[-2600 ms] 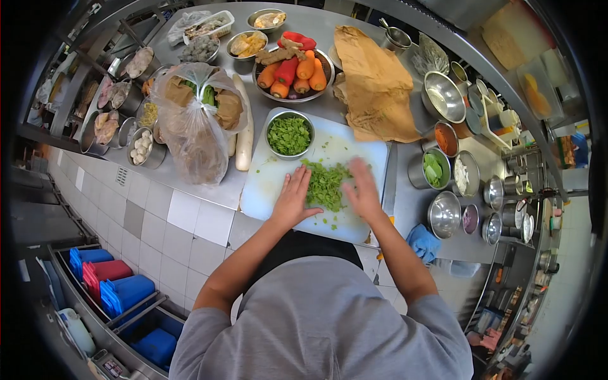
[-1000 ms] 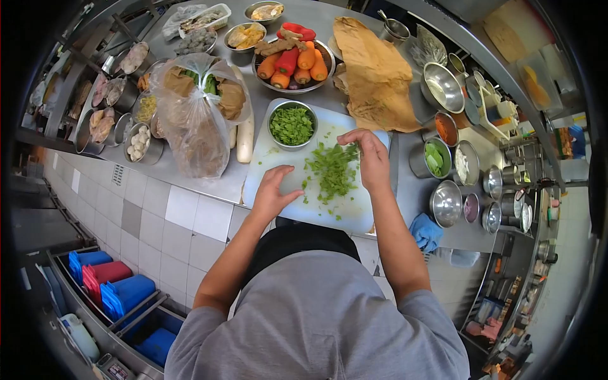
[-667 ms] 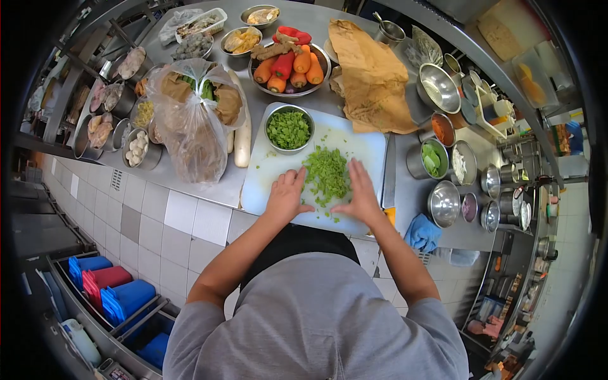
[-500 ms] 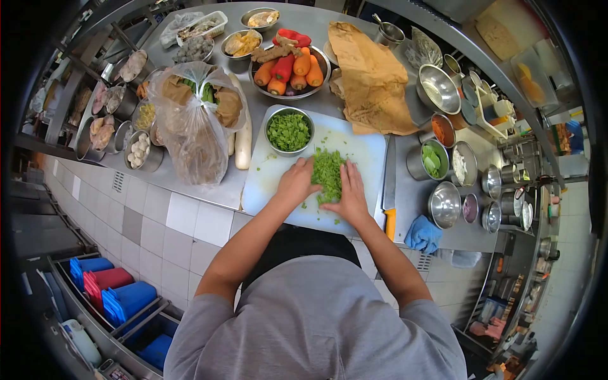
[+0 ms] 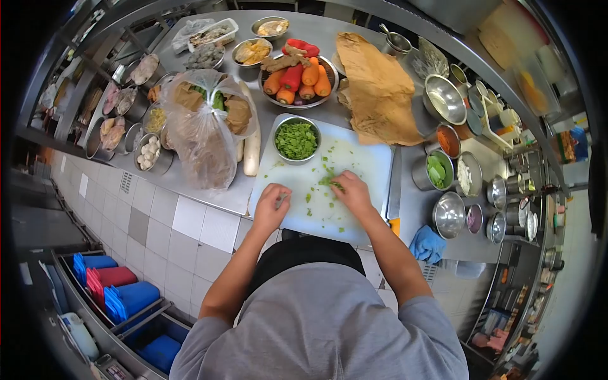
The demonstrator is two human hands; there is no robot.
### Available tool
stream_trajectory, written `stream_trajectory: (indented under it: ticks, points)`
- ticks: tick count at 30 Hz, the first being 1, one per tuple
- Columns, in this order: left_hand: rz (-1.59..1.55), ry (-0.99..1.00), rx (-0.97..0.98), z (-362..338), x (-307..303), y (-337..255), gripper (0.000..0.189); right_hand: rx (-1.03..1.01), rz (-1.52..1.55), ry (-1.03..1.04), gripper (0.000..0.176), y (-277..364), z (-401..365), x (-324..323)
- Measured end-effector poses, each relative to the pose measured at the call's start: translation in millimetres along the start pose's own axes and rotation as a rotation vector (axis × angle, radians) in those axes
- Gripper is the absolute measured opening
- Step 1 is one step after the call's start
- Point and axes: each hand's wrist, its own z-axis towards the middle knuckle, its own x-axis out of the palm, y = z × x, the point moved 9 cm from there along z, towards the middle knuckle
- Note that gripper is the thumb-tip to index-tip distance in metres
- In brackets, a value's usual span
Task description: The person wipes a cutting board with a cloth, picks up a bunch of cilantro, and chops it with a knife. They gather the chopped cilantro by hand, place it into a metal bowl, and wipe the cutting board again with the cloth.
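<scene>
A metal bowl of chopped green herbs [image 5: 296,140] stands on the back part of the white cutting board [image 5: 373,171]. My right hand [image 5: 353,192] is over the middle of the board, its fingers closed on a small bunch of chopped herbs [image 5: 328,179]. At the board's left side is my left hand [image 5: 271,206], fingers loosely curled with a gap to the thumb and nothing visible in them. Scattered herb bits lie between the hands. Along the board's right edge rests a knife with a yellow handle [image 5: 394,225], its blade partly hidden by the board.
A tied plastic bag of vegetables [image 5: 206,142] and a white radish [image 5: 252,152] lie left of the board. Behind it are a bowl of carrots and red peppers [image 5: 297,79] and brown paper [image 5: 373,88]. Several metal bowls and a blue cloth [image 5: 426,243] are to the right.
The herb heap between my hands has gone from the board, leaving scraps, and the bowl looks fuller. My hands have moved apart, the left one back toward me. The view has shifted slightly.
</scene>
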Motion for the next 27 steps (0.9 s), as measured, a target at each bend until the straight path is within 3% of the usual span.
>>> stream_trajectory:
  ticks: [1,5,8,11,14,19,22,24,27]
  points:
    - [0.013,-0.039,-0.013,-9,-12,3,0.015,0.092,0.054,-0.023,0.018,-8,1,-5]
    - [0.057,-0.180,0.016,-19,-40,4,0.022,0.145,0.283,-0.220,0.019,7,28,-37]
    - [0.012,-0.206,0.066,2,-45,-16,0.042,0.029,0.317,-0.217,0.022,63,74,-52]
    - [0.007,-0.255,0.155,36,-46,-37,0.068,-0.060,0.224,-0.095,0.027,109,119,-41]
    - [0.097,-0.237,0.187,66,-40,-47,0.083,-0.128,-0.062,0.148,0.034,127,146,-9]
    - [0.130,-0.137,0.216,86,-22,-29,0.079,-0.092,0.214,0.049,0.029,108,156,-28]
    - [0.278,-0.128,0.270,80,-22,-34,0.069,0.199,0.567,-0.003,0.028,50,121,-42]
    - [0.405,-0.102,0.324,76,-20,-49,0.060,0.275,0.470,-0.070,0.028,12,85,-53]
    - [0.525,-0.027,0.367,74,-8,-62,0.048,0.216,0.178,-0.238,0.033,-11,25,-76]
